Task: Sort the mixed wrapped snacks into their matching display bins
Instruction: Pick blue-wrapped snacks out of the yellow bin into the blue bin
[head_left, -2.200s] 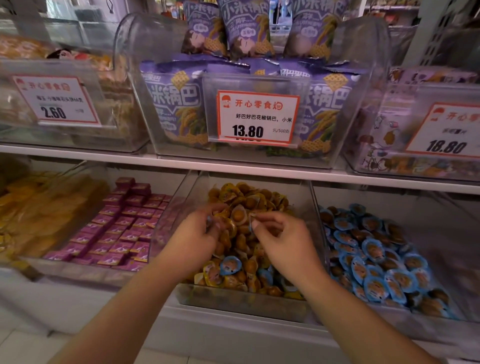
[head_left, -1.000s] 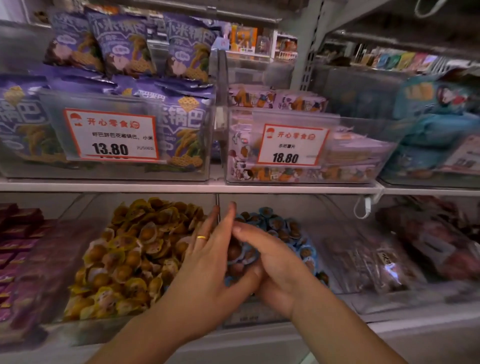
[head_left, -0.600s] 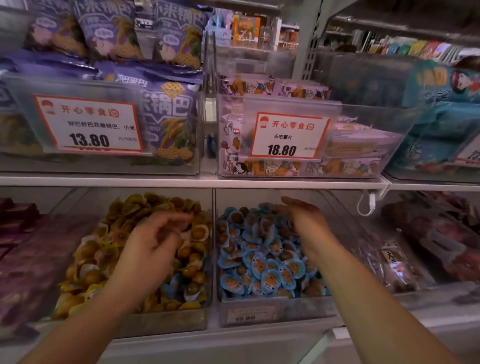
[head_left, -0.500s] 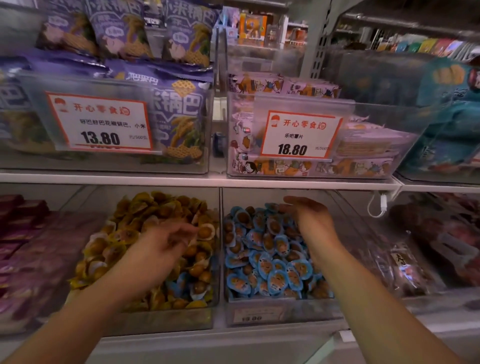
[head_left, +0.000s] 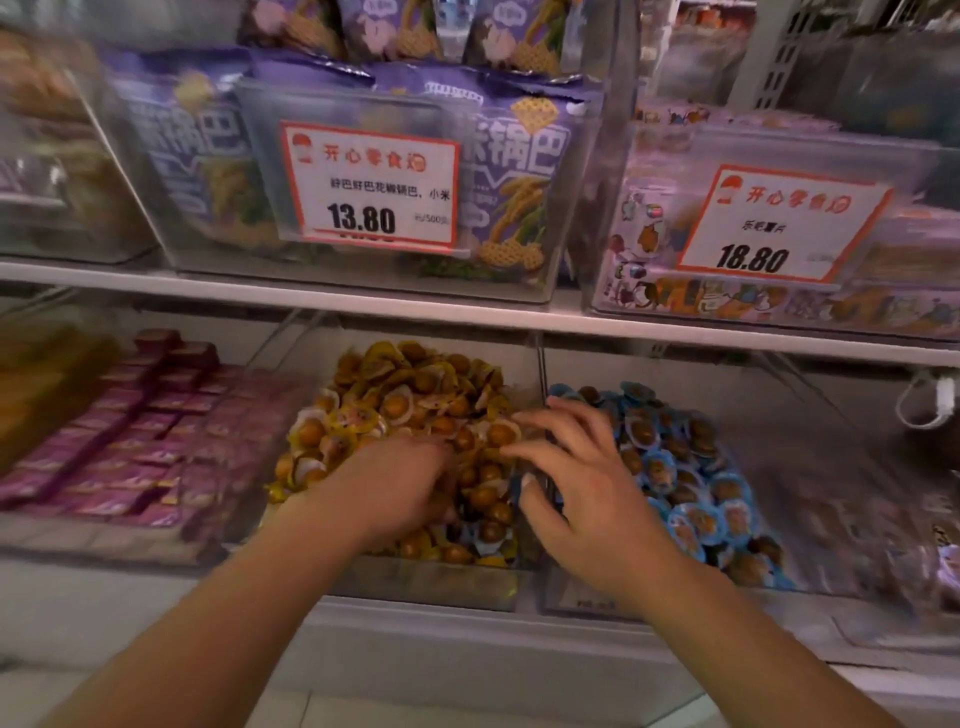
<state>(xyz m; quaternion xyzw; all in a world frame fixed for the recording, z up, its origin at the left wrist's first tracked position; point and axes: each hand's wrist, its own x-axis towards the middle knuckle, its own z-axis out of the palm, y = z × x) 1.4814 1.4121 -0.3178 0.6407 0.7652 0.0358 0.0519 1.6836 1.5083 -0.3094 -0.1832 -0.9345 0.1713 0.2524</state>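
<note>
Head view first: I have both hands down in the lower shelf, working the clear bin of yellow-wrapped snacks (head_left: 410, 410), which sits just left of the bin of blue-wrapped snacks (head_left: 675, 467). My left hand (head_left: 400, 488) is pressed palm-down into the yellow pile, fingertips buried, so I cannot tell whether that grip is wide, narrow or closed on a piece. My right hand (head_left: 582, 483) hovers over the divider between the two bins with its fingers spread and relaxed, a wide grip holding nothing that I can see. A few blue-rimmed strays (head_left: 485, 540) show low at the front of the yellow bin, just beside my left hand; I judge those to be the pieces that belong next door. To do this step well I would rake the top layer aside gently with the left fingers instead of digging, so that the loose heap does not spill over the low front lip, and then pinch each blue wrapper by its rim, not its domed middle. The right hand is best placed to carry them across, as it is already at the divider. The frame is smeared with motion, so I would steady my head before picking.
</note>
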